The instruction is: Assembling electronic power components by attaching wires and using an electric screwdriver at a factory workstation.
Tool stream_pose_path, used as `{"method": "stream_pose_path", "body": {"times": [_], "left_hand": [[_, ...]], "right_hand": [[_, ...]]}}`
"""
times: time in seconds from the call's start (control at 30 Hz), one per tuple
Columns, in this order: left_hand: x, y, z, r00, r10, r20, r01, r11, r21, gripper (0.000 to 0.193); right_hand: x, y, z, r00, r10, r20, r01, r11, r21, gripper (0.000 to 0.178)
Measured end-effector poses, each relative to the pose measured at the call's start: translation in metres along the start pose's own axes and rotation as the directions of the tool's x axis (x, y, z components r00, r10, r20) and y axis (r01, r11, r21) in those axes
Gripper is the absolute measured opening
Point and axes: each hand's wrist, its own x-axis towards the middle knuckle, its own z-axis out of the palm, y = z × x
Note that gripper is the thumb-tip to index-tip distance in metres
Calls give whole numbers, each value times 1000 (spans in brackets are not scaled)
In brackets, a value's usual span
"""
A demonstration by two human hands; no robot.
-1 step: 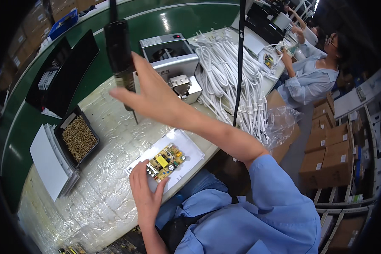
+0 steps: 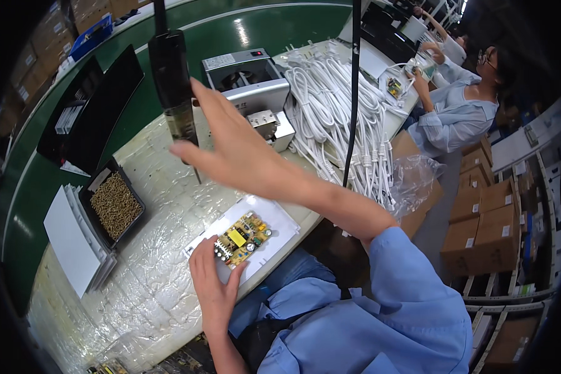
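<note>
A yellow circuit board (image 2: 242, 239) with a yellow transformer and several small parts lies on a white plastic panel (image 2: 274, 218) at the table's near edge. My left hand (image 2: 215, 271) closes round the board's left end, thumb below and fingers above. Above the table, a black electric screwdriver (image 2: 170, 71) hangs with its thin bit pointing down. My right hand (image 2: 243, 149) is round its lower part, the thumb in front and most fingers hidden behind. The bit's tip is apart from the board.
To the left, a black bin (image 2: 144, 209) of brass-coloured screws stands beside stacked white panels (image 2: 71, 243). Beyond my right arm sit a silver machine (image 2: 249, 87) and a pile of white cables (image 2: 330, 106). A black cord (image 2: 353, 112) hangs down. A co-worker (image 2: 455, 112) sits at right.
My right hand has shifted slightly down, its thumb now lower across the screwdriver. The screwdriver body has swung a little left. My left hand and the board look nearly unchanged.
</note>
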Motion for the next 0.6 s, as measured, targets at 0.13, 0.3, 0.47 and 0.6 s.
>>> {"method": "stream_pose_path", "body": {"times": [0.13, 0.3, 0.47, 0.6], "left_hand": [[-4, 0, 6, 999, -33, -2, 33, 999, 31, 70], [2, -5, 3, 1000, -21, -19, 21, 1000, 12, 74], [1, 1, 7, 1000, -20, -13, 21, 1000, 16, 75], [-1, 7, 7, 1000, -12, 0, 12, 999, 33, 70]], "right_hand": [[-47, -36, -111, 962, -208, 180, 211, 977, 1, 32], [-86, 44, -160, 918, 167, -361, -272, 926, -263, 15], [-125, 74, -143, 988, 147, -53, -129, 580, -804, 22], [-104, 68, -164, 931, 249, -267, -328, 891, -314, 19]]}}
